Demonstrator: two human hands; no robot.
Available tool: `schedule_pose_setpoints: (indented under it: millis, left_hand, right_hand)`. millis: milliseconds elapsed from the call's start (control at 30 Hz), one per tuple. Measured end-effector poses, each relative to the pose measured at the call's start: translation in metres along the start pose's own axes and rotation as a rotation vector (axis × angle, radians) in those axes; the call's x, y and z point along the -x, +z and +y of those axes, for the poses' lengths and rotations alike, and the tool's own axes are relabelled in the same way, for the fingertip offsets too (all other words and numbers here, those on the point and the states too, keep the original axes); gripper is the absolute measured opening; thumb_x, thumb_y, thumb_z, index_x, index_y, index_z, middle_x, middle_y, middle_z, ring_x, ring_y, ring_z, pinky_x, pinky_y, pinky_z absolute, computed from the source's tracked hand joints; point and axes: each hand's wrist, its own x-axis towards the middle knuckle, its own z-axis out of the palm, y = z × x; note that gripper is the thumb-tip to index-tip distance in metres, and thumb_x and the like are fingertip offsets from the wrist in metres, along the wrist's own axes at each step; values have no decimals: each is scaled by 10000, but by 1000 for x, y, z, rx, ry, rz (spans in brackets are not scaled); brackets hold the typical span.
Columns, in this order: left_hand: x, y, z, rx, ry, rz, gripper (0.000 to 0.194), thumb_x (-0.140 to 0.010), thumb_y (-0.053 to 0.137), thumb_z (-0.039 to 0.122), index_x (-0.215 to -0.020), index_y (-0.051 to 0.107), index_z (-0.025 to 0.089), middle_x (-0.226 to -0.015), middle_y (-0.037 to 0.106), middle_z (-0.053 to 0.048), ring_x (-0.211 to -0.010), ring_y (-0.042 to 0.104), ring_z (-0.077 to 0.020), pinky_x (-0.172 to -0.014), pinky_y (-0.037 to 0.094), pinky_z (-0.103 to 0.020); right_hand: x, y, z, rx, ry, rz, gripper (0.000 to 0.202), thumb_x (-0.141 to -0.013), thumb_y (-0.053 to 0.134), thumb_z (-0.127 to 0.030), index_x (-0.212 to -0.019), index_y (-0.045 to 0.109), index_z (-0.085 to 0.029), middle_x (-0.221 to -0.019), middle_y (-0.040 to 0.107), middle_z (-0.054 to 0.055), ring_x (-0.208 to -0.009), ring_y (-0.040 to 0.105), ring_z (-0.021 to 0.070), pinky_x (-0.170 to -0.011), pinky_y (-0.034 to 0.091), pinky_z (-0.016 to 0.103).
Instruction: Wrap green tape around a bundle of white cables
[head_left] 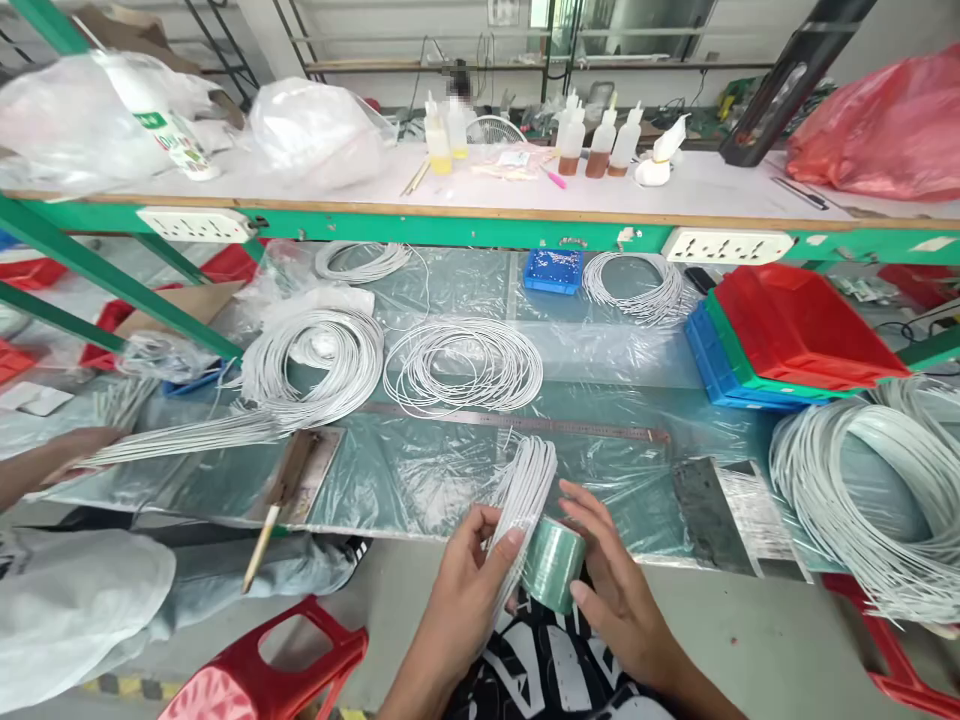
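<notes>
My left hand (472, 590) is wrapped round a bundle of white wires (529, 475) at the table's front edge, its thumb across the strands. The upper ends of the bundle fan out a little above the fist. Right beside the bundle is a roll of green film (555, 565). My right hand (619, 590) is at the right side of this roll, with the fingers curved round it and the thumb near its lower edge. Parts of the roll's left side are hidden behind the wires.
White wire coils (322, 365) lie left, centre and right. A steel ruler (525, 424) crosses the table. Stacked bins (810, 330) stand right. At left a co-worker's hand (82, 450) holds wires. Bottles (600, 145) line the shelf. A red stool (277, 660) stands below.
</notes>
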Motion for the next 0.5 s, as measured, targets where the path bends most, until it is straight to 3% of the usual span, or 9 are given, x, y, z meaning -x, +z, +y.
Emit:
schedule_pose_setpoints:
  millis: [67, 200, 300, 400, 500]
  left_hand:
    - [1, -1, 3, 3, 65, 54, 467, -813, 703, 588, -962, 586, 162, -847, 554, -6, -600, 484, -90, -449, 453, -182]
    - [5, -6, 9, 5, 134, 122, 430, -859, 669, 558, -1013, 581, 166, -827, 567, -2, -577, 489, -85, -465, 445, -182]
    - [10, -11, 12, 4, 124, 154, 440, -854, 678, 554, -1039, 583, 166, -813, 571, 1, -534, 472, -71, -460, 423, -181]
    - [16, -13, 13, 12, 101, 177, 456, -846, 682, 563, -1056, 588, 168, -843, 579, -8, -518, 455, -63, -462, 410, -184]
    - [21, -12, 14, -21, 80, 168, 453, -854, 657, 578, -1057, 588, 178, -878, 591, -23, -521, 444, -69, -467, 400, -192]
  right_hand:
    - [-2, 17, 11, -263, 125, 73, 587, -999, 579, -434, -1511, 302, -363, -1565, 271, 70, -1435, 291, 277, -1153, 363, 441]
    - [-17, 30, 17, -672, 332, -121, 568, -927, 682, -514, -1393, 479, -260, -1330, 541, 136, -1171, 580, 317, -867, 581, 450]
    - [-23, 31, 22, -671, 356, -104, 589, -877, 750, -506, -1335, 495, -239, -1214, 593, 122, -1038, 633, 295, -723, 611, 397]
    - [-27, 35, 35, -585, 401, -63, 531, -850, 784, -492, -1224, 498, -246, -1126, 624, 83, -1006, 635, 269, -761, 612, 407]
    - [-35, 50, 50, -612, 437, -13, 602, -771, 843, -504, -1188, 484, -261, -1027, 637, 45, -967, 636, 256, -797, 592, 403]
